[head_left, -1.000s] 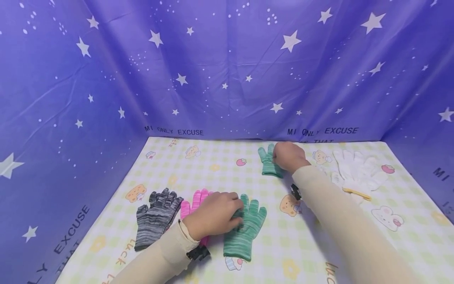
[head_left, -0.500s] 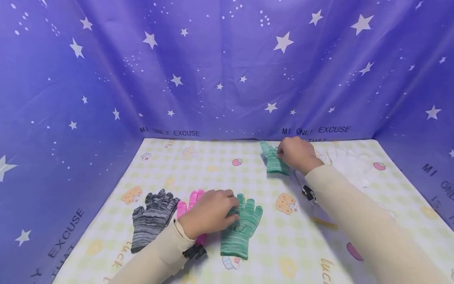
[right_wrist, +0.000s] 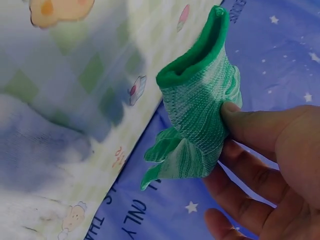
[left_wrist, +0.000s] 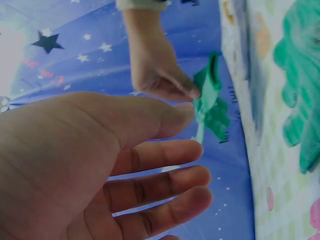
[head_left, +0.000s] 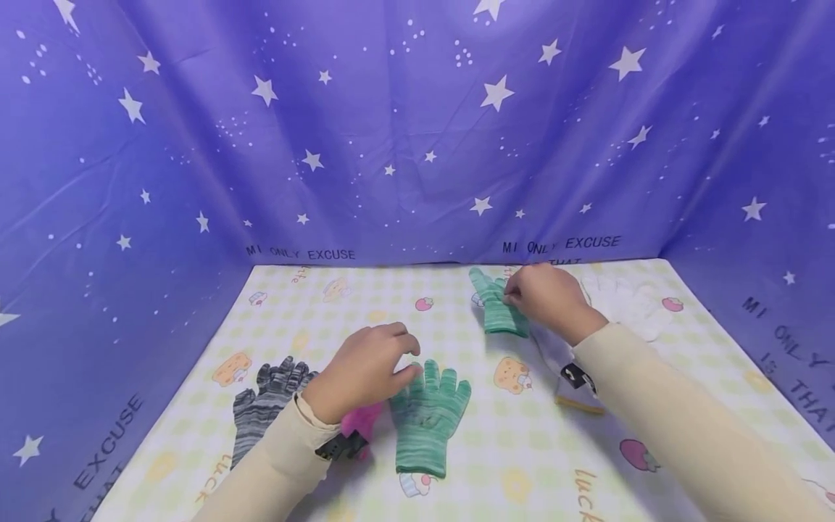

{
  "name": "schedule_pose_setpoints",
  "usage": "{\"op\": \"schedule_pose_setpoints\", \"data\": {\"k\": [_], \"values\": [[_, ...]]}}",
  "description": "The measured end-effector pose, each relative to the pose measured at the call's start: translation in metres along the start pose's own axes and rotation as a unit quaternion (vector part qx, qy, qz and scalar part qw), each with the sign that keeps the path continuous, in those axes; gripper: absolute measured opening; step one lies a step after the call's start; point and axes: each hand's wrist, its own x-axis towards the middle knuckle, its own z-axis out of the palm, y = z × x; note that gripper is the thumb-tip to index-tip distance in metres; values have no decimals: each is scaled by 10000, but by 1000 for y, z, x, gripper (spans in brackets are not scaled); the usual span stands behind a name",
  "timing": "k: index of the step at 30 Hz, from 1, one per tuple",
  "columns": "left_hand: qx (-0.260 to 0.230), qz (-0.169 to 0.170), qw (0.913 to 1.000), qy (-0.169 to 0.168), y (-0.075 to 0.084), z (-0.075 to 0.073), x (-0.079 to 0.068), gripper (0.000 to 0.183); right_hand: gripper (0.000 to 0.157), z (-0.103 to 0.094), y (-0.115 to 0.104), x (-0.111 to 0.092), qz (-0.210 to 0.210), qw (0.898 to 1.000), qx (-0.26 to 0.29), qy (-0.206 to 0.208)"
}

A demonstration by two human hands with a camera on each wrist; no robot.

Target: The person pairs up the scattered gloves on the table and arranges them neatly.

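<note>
My right hand (head_left: 551, 301) pinches a green striped knit glove (head_left: 501, 313) between thumb and fingers at the back of the table. In the right wrist view that glove (right_wrist: 200, 110) hangs folded, its cuff opening upward. My left hand (head_left: 365, 370) is raised above the table with loosely bent fingers and nothing in its grasp. Below its fingertips lies the other green glove (head_left: 427, 424), spread flat. A pink glove (head_left: 361, 419) is mostly hidden under the left wrist. Left of it, a grey-and-black striped glove (head_left: 266, 402) is partly covered by the sleeve.
A white glove (head_left: 629, 308) lies at the back right. Another white one with a yellow cuff edge (head_left: 579, 406) is partly under my right forearm. A purple star-printed curtain (head_left: 391, 130) encloses the back and sides of the checked tablecloth (head_left: 365, 308).
My right hand has lifted the back green glove off the tablecloth. My left hand has risen from beside the pink and front green gloves. The head view has turned a little right.
</note>
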Motion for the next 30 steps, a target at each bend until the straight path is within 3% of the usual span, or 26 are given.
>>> {"op": "schedule_pose_setpoints", "data": {"k": [13,21,30], "values": [[-178,-90,9997,-127,-11,-1,-5,22,6,-3,-8,-51,-179,9988,218,394],[-32,-135,9995,-295,-7,1,-4,21,6,5,-10,-76,-517,9963,74,677],[-142,-69,9965,-822,-2,6,-3,25,8,9,-23,-101,-782,9947,-29,668]]}}
